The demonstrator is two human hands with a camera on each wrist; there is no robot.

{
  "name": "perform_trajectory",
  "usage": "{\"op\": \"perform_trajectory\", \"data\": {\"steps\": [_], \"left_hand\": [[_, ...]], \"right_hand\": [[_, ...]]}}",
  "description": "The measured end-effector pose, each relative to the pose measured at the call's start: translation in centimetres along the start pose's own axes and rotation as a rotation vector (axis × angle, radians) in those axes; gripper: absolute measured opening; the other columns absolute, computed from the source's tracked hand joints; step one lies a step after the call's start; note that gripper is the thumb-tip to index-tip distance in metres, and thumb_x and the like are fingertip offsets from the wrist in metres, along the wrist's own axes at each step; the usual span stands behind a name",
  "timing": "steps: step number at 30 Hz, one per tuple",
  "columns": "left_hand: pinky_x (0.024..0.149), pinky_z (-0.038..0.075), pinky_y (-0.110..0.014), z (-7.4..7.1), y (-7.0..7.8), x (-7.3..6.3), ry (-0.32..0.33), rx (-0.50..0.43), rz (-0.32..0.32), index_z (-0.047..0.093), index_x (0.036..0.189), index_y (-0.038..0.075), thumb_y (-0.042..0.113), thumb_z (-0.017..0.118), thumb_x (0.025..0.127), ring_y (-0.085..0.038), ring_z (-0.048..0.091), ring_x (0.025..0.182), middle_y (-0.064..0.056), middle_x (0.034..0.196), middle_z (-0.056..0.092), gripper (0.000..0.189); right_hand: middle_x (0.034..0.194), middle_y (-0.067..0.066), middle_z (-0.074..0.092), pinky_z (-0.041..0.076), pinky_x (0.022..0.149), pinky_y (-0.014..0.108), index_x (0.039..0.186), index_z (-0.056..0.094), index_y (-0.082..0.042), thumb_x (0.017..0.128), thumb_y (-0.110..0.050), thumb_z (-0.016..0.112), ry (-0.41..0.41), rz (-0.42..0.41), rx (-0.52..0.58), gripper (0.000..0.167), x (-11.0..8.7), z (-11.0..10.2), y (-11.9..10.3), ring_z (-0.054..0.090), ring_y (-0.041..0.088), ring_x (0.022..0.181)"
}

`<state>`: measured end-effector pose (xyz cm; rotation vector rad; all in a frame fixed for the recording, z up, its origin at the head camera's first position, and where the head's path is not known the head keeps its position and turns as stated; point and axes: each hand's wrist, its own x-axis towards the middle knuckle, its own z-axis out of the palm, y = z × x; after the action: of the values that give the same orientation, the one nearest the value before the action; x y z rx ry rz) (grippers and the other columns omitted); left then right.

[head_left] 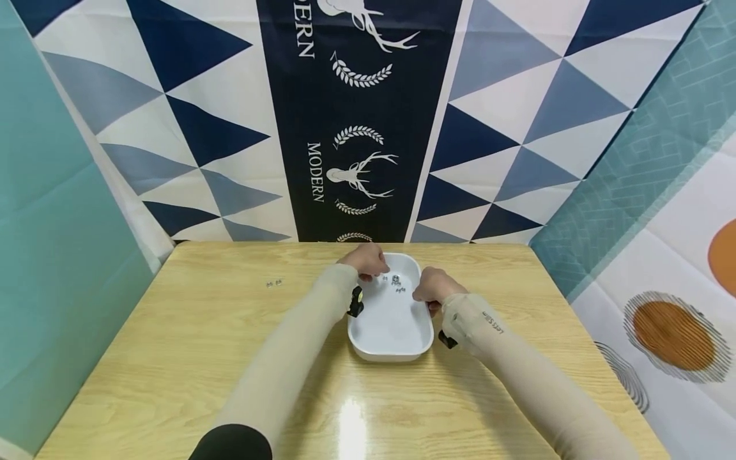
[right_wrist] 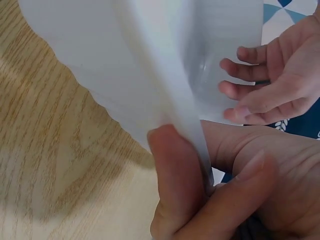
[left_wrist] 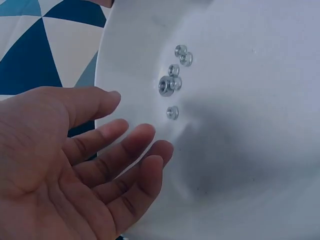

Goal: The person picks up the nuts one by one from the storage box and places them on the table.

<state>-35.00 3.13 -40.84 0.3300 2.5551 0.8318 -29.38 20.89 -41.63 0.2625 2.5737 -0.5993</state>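
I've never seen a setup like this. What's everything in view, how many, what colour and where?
Table: one, light wood, in the foreground
Tray: one, white, on the table
Nuts in the tray: six, silver, one larger, toward its far end
Nuts on the table: apparently two, silver, left of the tray
Back hanging: one, navy, blue and white, behind the table
Left covering: one, teal, left side
Right covering: count unclear, teal and white with orange patches, right side
Wrist devices: two, black, one per wrist
Sleeves: two, cream, on both arms
Left hand: one, bare, at the tray's far left
Right hand: one, bare, gripping the tray's right side
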Motion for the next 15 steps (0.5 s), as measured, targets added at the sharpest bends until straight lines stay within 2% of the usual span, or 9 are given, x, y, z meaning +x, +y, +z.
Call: {"op": "perform_trajectory", "data": {"steps": [9,11,15], "left_hand": [[0.048,0.045,-0.024,0.9,0.5,0.4,0.001,0.017,-0.025,0.066,0.088,0.005,0.017,0.066,0.097,-0.015,0.053,0.054,-0.001,0.071,0.055,0.015],[0.046,0.043,-0.025,1.0,0.6,0.5,0.002,0.015,-0.040,0.063,0.081,0.006,0.015,0.064,0.098,-0.016,0.052,0.054,-0.001,0.067,0.053,0.019],[0.044,0.041,-0.025,1.4,0.8,0.8,0.008,0.036,-0.066,0.047,0.065,0.012,0.015,0.062,0.098,-0.017,0.050,0.051,0.000,0.058,0.045,0.037]], "right_hand": [[0.080,0.018,0.069,0.051,0.050,0.025,0.125,0.060,0.011,0.094,-0.005,0.064,-0.001,0.013,0.017,0.035,0.1,0.2,-0.2,0.059,0.017,0.053],[0.081,0.018,0.069,0.052,0.051,0.025,0.125,0.061,0.011,0.095,-0.005,0.064,-0.003,0.009,0.016,0.034,0.1,0.1,-0.2,0.060,0.017,0.053],[0.080,0.018,0.069,0.051,0.050,0.024,0.124,0.061,0.011,0.094,-0.005,0.065,-0.005,0.014,0.019,0.034,0.1,0.1,-0.1,0.060,0.017,0.053]]}}
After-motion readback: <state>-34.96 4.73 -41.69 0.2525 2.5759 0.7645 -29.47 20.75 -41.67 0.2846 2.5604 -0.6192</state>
